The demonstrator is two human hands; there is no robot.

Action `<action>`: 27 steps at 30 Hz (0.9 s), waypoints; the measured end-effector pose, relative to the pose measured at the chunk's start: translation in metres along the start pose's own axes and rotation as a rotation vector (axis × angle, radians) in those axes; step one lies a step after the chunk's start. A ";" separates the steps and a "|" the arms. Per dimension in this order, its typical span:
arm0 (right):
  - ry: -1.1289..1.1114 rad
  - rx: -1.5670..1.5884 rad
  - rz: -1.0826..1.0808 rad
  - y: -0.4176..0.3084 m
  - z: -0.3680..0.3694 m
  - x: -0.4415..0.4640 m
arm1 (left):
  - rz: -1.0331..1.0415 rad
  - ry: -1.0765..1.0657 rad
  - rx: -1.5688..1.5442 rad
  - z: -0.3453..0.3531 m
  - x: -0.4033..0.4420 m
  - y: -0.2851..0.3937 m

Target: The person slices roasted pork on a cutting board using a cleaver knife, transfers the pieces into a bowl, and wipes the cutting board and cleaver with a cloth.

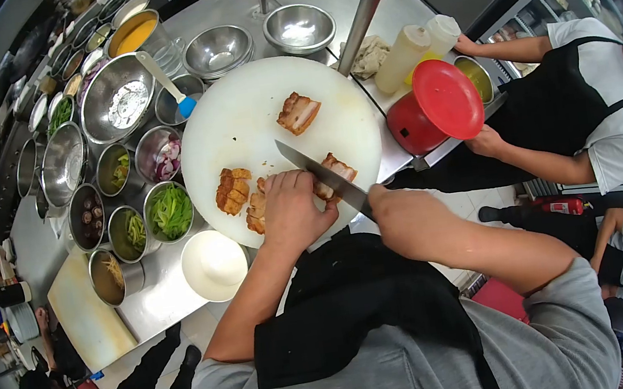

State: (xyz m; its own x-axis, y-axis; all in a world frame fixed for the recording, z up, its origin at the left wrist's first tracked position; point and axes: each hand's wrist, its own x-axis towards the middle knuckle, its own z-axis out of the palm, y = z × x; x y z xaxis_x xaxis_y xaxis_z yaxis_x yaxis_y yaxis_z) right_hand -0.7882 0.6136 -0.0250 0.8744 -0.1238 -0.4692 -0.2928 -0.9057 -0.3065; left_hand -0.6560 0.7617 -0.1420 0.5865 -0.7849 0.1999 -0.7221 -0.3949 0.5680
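Note:
On a round white cutting board (237, 110) lie several pieces of browned, layered meat. My right hand (417, 220) is closed around the handle of a large knife (316, 169), whose blade points up and left across the board. My left hand (294, 211) presses down on meat just left of the blade, fingers bent together. A meat piece (338, 167) lies partly under the blade. One chunk (299, 113) sits alone toward the upper right of the board, and cut pieces (233, 190) lie left of my left hand.
Metal containers hold green vegetables (170, 211) and onion (165, 157). A white bowl (215, 265) stands below the board. Right of it are squeeze bottles (404, 59) and a red container (412, 122) beside a co-worker in an apron. A metal post (370, 10) rises behind.

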 end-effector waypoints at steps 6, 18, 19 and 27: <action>0.035 0.038 0.041 -0.002 0.008 0.003 | -0.027 0.022 0.048 0.001 -0.001 0.004; 0.020 -0.044 0.137 0.006 -0.036 -0.024 | -0.056 -0.009 0.185 -0.015 -0.005 0.012; 0.019 -0.045 0.135 0.009 -0.036 -0.026 | -0.057 -0.008 0.185 -0.012 -0.004 0.014; -0.060 -0.084 0.204 0.013 -0.045 -0.036 | -0.097 0.002 0.153 0.010 0.015 0.026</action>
State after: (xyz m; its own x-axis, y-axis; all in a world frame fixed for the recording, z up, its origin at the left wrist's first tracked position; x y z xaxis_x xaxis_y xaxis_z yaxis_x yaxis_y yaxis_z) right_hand -0.8061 0.5886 0.0251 0.7750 -0.2863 -0.5634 -0.4260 -0.8952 -0.1310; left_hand -0.6695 0.7345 -0.1325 0.6565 -0.7387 0.1524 -0.7097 -0.5366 0.4565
